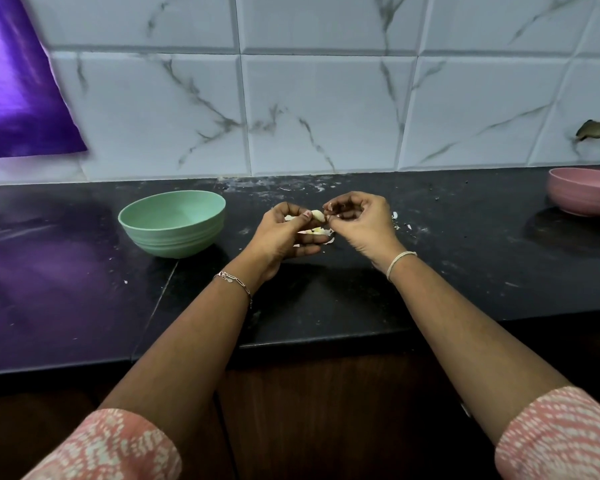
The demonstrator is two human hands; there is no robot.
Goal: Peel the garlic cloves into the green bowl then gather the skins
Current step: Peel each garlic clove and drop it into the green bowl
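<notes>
Left hand (pixel 284 233) pinches garlic clove (pixel 317 215); right hand (pixel 359 221) touching.

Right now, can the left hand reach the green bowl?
Probably yes. The green bowl sits close beside the left hand, open side up, with only counter between them. The hand is holding a garlic clove.

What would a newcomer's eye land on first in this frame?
The two hands at centre, above the black counter: the left hand holds a garlic clove while the right hand pinches its tip. The green bowl stands just left of them, a pink bowl at the far right edge.
</notes>
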